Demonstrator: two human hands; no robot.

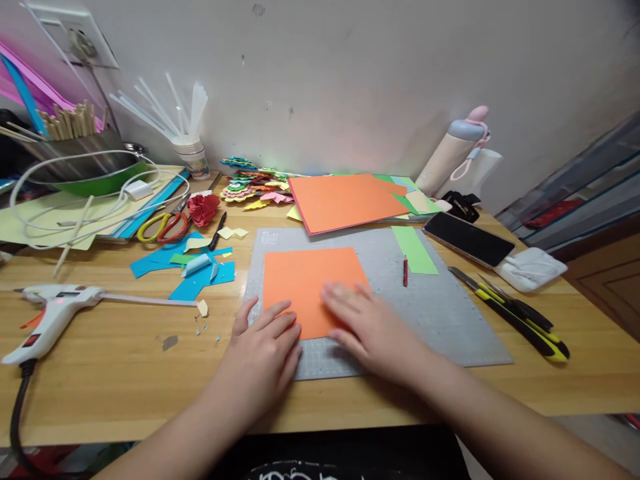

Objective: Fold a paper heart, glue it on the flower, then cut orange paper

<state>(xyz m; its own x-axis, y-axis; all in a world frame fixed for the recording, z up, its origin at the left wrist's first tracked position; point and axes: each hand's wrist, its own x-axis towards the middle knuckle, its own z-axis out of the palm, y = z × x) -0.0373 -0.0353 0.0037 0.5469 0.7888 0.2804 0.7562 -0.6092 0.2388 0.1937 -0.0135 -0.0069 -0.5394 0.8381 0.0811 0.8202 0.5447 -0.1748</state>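
Note:
An orange sheet of paper (310, 280) lies flat on the grey cutting mat (400, 327). Over its lower left corner rests my left hand (270, 347), fingers spread. My right hand (370, 327) lies on the sheet's right side with fingers stretched out, a little blurred. Both hands press on the paper and grip nothing. To the right on the mat are a short red and black pencil (405, 271) and a light green paper strip (415, 250). Behind the mat's far edge sits a larger orange stack of sheets (345, 203).
A hot glue gun (60, 310) with its cord lies left. Blue paper scraps (200, 267), scissors (165, 223) and a cup of glue sticks (193, 157) stand beyond it. On the right are a phone (467, 238), a yellow-black utility knife (515, 320) and a bottle (447, 153) by the wall.

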